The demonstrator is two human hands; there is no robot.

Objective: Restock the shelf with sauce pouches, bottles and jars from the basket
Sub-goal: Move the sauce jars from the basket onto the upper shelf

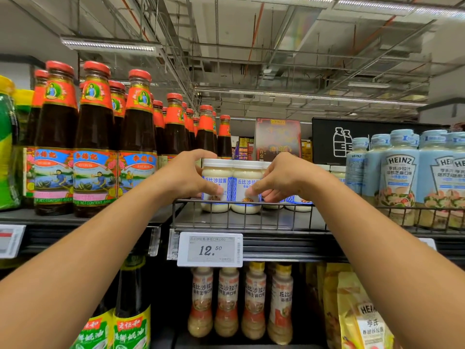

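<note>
Head view: the left hand (pixel 186 176) is gripping a white-lidded salad-dressing jar (pixel 217 172), and the right hand (pixel 285 180) is curling round the neighbouring jar (pixel 247 172) on the wire-fronted shelf (pixel 289 220) — probably squaring the row. Oyster sauce bottles (pixel 95 147) and Heinz bottles (pixel 400 172) are crowding both sides — the basket isn't showing.
</note>
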